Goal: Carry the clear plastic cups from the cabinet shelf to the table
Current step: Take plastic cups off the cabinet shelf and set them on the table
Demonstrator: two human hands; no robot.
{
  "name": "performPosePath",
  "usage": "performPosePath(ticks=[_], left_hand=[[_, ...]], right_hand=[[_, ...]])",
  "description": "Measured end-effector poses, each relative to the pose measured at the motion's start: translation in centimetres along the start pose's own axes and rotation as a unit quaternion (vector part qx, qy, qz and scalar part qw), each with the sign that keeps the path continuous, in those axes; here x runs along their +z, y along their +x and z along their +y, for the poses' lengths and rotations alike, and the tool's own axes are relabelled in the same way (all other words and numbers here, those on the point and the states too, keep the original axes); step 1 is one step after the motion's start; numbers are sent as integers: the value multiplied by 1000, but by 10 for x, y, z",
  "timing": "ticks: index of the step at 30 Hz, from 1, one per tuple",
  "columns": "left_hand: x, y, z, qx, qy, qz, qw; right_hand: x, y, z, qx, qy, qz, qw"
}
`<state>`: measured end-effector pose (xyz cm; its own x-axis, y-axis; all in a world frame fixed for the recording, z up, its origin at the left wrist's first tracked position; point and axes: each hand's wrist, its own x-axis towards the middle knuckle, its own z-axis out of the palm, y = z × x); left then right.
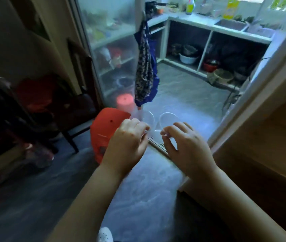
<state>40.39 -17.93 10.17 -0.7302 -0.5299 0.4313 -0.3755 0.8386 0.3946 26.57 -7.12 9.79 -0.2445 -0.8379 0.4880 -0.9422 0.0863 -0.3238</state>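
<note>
Two clear plastic cups are held side by side in front of me, their open rims facing away. My left hand (130,138) grips the left clear cup (148,118) from behind. My right hand (186,147) is closed round the right clear cup (168,119). Both cups hang in the air above the grey floor, at a doorway threshold. The cup bodies are mostly hidden by my fingers. The cabinet (110,48), with frosted doors and filled shelves, stands ahead on the left. No table is in view.
An orange plastic stool (103,131) sits just left of my hands. Dark chairs (39,109) crowd the left side. Patterned cloth (145,67) hangs on the cabinet edge. A kitchen counter (208,23) with pots below runs along the back. A wooden door frame (254,109) borders the right.
</note>
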Motion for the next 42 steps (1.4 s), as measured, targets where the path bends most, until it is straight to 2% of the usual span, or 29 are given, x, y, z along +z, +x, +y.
performPosePath(ticks=[10,19,30,42], left_hand=[[-144,-85,-216,-175,101,62,977],[-224,-163,-322,-306,163,114,931],[-259,-170,-427,-390,195,139,889],[-306,-52,-622,-398,236,134,877]], right_hand=[[172,122,-208,-157,96,-91,979],[266,178,-338,-287,151,-163,932],[372,256,-402,-364,203,-196,888],[499,451,-435,-368,217,-203,881]])
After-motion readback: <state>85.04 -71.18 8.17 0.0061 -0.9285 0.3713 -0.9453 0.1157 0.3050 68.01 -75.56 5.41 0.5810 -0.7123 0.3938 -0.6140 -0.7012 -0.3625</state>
